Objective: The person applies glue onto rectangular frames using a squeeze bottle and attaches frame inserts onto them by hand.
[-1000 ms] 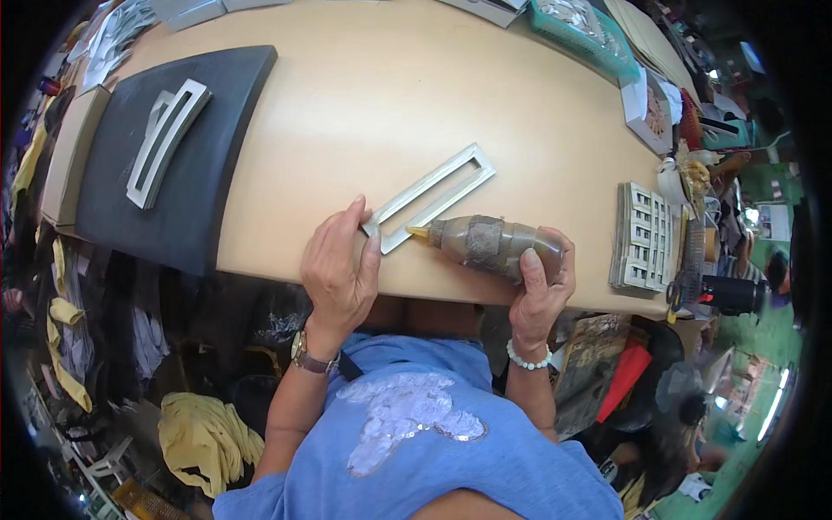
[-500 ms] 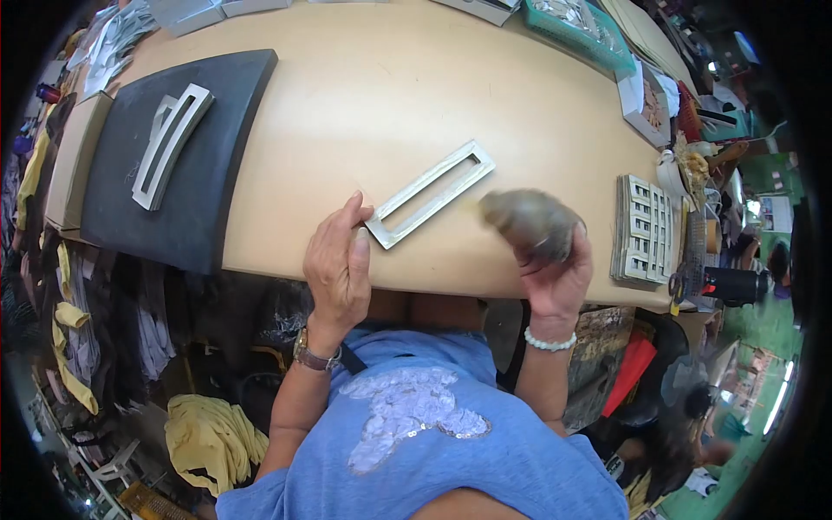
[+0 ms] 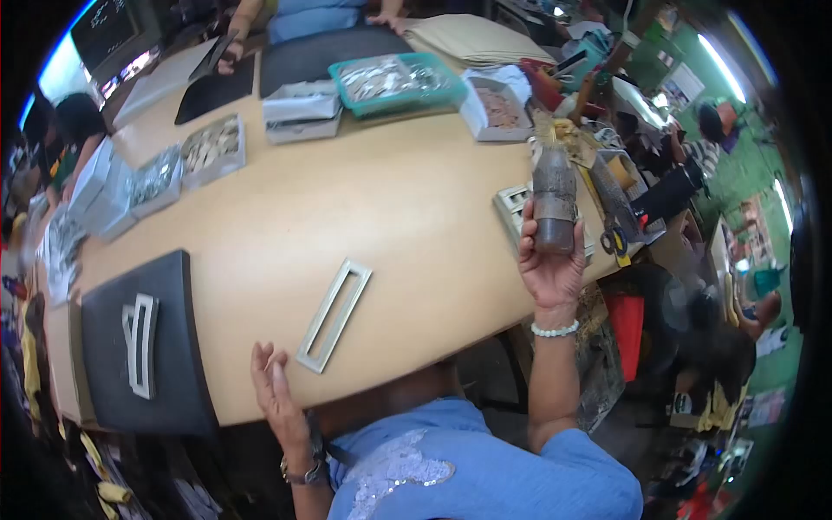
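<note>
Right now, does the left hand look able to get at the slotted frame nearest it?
Probably yes: the left hand looks empty, beside the frame's near end, with only bare tabletop between. The bottle is off to the side in the right hand.

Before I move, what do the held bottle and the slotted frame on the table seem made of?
The bottle looks like translucent plastic, grimy and dull; brownish contents seem to show through low down. The slotted frame is pale, smooth and straight-edged: coated board or metal, I can't tell.
</note>
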